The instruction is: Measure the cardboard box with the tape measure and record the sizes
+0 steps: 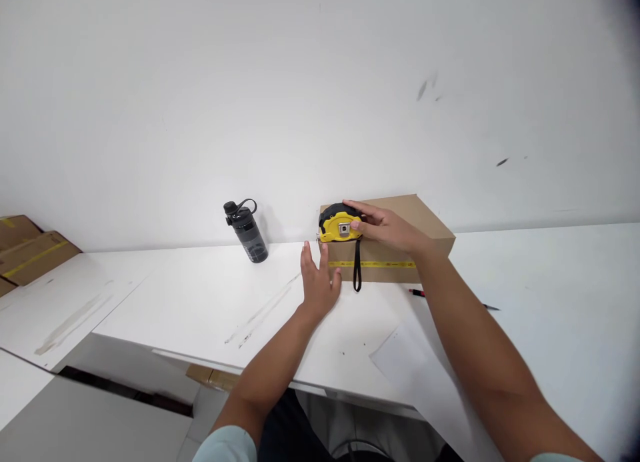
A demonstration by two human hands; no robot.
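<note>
At the top left corner of the brown cardboard box [431,227], the right hand [387,229] grips the yellow-and-black tape measure [339,226] with curled fingers; the left hand [317,282], fingers extended and empty, stands just left of that corner.

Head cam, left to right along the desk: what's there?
Flat cardboard → water bottle → left hand → right hand. Tape measure, brown box and pen overlap the hands, so left out.

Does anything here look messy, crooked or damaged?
Only small things: dark scuff marks on the wall, grey smears across the table, and a sheet of paper hanging over its front edge. The bottle seems to lean.
</note>
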